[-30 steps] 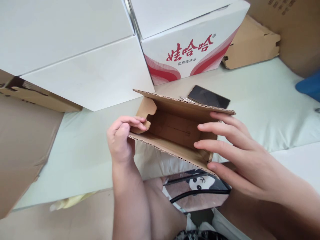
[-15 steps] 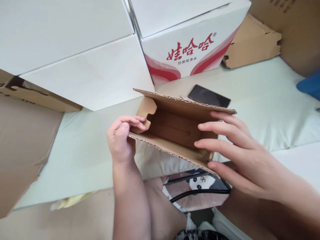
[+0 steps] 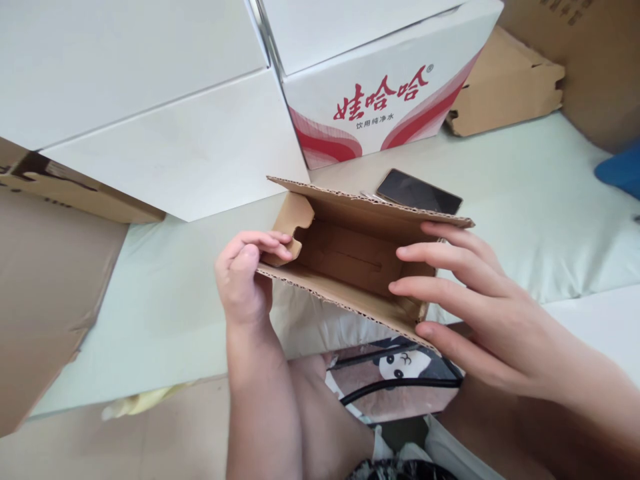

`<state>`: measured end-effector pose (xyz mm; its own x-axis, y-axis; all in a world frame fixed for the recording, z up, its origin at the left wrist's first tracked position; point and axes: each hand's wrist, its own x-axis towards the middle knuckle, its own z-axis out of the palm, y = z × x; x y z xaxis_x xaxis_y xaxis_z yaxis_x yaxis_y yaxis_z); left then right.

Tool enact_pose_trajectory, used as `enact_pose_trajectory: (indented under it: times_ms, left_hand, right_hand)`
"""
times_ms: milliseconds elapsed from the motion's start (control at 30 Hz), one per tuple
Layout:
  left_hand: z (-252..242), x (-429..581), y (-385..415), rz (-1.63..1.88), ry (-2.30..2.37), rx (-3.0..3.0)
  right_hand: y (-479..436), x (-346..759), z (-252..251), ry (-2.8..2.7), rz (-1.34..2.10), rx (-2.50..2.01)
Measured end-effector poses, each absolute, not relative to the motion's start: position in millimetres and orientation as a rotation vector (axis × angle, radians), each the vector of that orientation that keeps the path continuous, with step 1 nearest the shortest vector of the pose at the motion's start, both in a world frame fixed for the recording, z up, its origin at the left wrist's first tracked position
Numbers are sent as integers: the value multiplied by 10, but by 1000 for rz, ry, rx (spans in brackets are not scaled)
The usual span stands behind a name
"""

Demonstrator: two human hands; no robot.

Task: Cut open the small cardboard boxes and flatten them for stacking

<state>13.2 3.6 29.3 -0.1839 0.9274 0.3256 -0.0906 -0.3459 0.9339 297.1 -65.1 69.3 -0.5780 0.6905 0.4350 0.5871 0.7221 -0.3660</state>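
"Start at the grip: how do the hands stand?"
"The left hand is closed around the left end of an open-topped corrugated cardboard box, its fingertips laid on a notched end flap and its thumb tucked by the near corner. The right hand is wide, fingers fanned over the right end: the thumb meets the near corner, two fingers reach out over the opening, and another rests by the far wall"

"Which hand is nearer the box, and which way does it lie?"
"Neither; each is at one end, and the box lies between them. Its long axis runs from left hand to right hand, slanting so that the right end comes closer to the person's legs. The opening faces up toward the viewer. Whether its underside rests on anything, I cannot tell"

"And farther out?"
"Just beyond the far wall, a dark-screened smartphone lies on a pale green sheet. Behind it stands a white drinking-water carton with red lettering, plain white cartons to its left, a brown cardboard piece to its right. Below the box is a panda-printed item with black straps"
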Motion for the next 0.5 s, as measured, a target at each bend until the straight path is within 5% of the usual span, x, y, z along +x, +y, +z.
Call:
enact_pose_trajectory:
  times_ms: [500]
  left_hand:
    - [292, 154, 39, 1645, 1105, 1297]
  right_hand:
    - [-641, 2965, 666, -2347, 277, -959]
